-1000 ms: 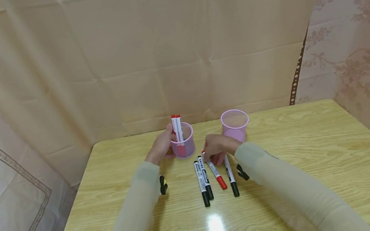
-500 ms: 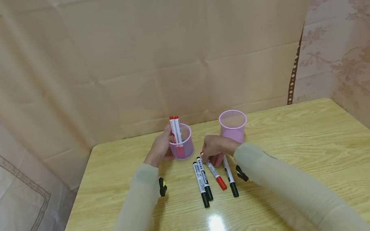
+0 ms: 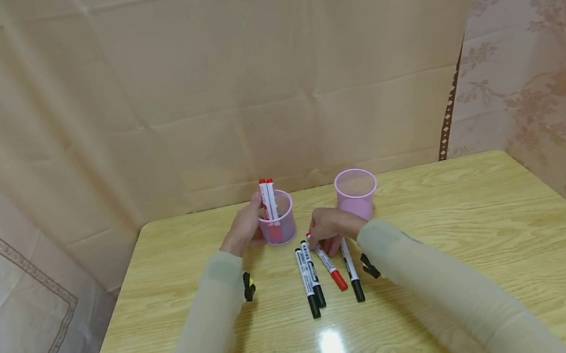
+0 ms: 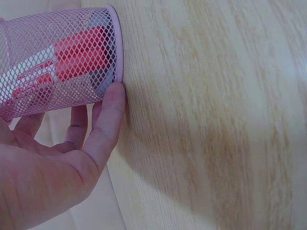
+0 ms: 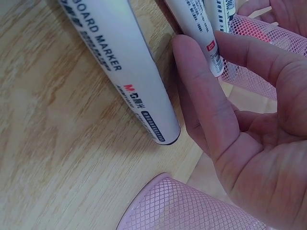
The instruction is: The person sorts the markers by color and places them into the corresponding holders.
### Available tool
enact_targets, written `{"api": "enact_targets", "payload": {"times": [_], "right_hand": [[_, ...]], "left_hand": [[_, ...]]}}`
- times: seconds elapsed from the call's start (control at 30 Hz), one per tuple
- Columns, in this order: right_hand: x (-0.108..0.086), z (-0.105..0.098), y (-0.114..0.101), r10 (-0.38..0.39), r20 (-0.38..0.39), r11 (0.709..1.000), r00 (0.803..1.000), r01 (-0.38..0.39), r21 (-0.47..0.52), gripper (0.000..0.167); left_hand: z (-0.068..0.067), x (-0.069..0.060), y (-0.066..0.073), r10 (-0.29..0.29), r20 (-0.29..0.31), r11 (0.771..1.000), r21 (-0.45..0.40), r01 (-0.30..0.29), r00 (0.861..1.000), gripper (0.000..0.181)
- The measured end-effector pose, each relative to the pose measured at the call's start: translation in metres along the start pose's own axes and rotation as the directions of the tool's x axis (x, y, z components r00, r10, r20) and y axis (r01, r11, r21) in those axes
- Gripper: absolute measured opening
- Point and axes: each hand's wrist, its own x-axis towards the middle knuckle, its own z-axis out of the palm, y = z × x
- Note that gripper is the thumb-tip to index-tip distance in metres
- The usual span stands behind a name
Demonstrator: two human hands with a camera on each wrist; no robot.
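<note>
Two red-capped white markers (image 3: 273, 200) stand in the left pink mesh cup (image 3: 287, 227), caps up. My left hand (image 3: 244, 225) grips that cup from its left side; in the left wrist view the fingers of the hand (image 4: 62, 167) lie along the mesh (image 4: 57, 91), one fingertip near the rim at its end. My right hand (image 3: 330, 226) pinches the upper end of a red-capped marker (image 3: 328, 262) lying on the table. The right wrist view shows thumb and finger of this hand (image 5: 254, 110) on either side of the white marker barrel (image 5: 197, 33).
Two black-capped markers (image 3: 307, 279) lie side by side left of the red-capped one, and another black-capped marker (image 3: 352, 271) lies to its right. A second pink cup (image 3: 357, 204) stands behind my right hand. A beige cloth (image 3: 244, 82) hangs behind the wooden table (image 3: 183, 320).
The head view has shifted slightly. Both hands keep their places, the left on the cup and the right at the red-capped marker.
</note>
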Motion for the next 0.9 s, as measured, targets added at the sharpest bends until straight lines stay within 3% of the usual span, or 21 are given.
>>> {"api": "enact_targets", "payload": {"times": [0.9], "right_hand": [[0.0015,0.0,-0.0001,0.008,-0.001,1.0,1.0,-0.008,-0.024,0.014]], "left_hand": [[0.001,0.001,-0.0004,-0.018,-0.014,1.0,-0.016,0.018,1.0,0.082]]}}
